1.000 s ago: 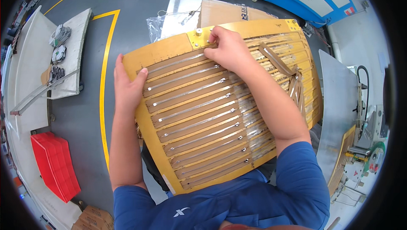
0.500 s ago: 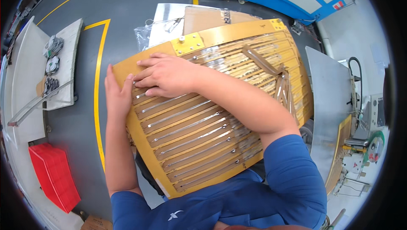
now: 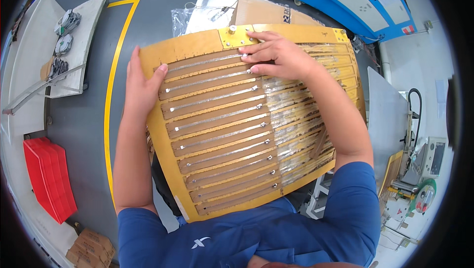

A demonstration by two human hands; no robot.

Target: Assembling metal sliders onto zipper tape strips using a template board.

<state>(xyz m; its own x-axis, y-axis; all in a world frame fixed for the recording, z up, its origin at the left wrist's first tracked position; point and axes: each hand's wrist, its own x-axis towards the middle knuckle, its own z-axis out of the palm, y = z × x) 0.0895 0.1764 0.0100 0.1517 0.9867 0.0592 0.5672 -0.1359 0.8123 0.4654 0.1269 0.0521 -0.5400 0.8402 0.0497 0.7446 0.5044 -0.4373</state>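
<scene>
A yellow slotted board (image 3: 157,134) lies in front of me, holding rows of brown zippers (image 3: 212,94) with silver teeth and sliders at their right ends. My left hand (image 3: 140,87) rests at the board's upper left corner, fingers stretched along the outer edge and thumb on the left end of the top zipper (image 3: 205,62). My right hand (image 3: 279,59) lies over that zipper's right end, fingers spread and fingertips down on the tape and board, next to a yellow metal plate (image 3: 238,37). The slider under the fingertips is partly hidden.
Beyond the board lie a cardboard sheet (image 3: 261,11) and clear plastic (image 3: 180,20). A blue cabinet (image 3: 340,1) stands far right. Red bins (image 3: 49,179) and a white table (image 3: 89,31) are on the left. A grey panel (image 3: 385,115) stands right.
My right hand has moved from the top zipper's left end to its right end. The loose brown strips on the board's right side have mostly gone from sight. The view has shifted.
</scene>
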